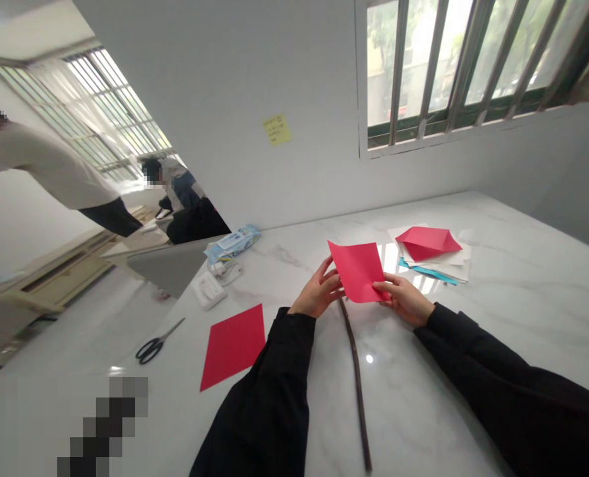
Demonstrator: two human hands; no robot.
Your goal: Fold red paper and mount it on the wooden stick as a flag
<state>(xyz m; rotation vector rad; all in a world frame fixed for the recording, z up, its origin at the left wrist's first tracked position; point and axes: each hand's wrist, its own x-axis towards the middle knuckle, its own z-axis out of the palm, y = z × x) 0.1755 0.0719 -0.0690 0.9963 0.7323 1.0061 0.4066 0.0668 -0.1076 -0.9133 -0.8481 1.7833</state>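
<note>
A red sheet of paper (358, 268) is held up above the white marble table (497, 318) between both hands. My left hand (318, 291) pinches its left edge, fingers closed on the paper. On the lower right corner my right hand (404, 298) grips it with thumb on top. Both arms wear black sleeves. A thin dark stick (356, 381) lies on the table below the hands, running toward me.
Another red sheet (233, 346) lies flat at the left, black scissors (156, 344) beyond it. A stack of white, blue and folded red paper (433, 252) sits at the right. A wipes packet (232, 244) and white chargers (209, 289) lie near the wall. Two people stand far left.
</note>
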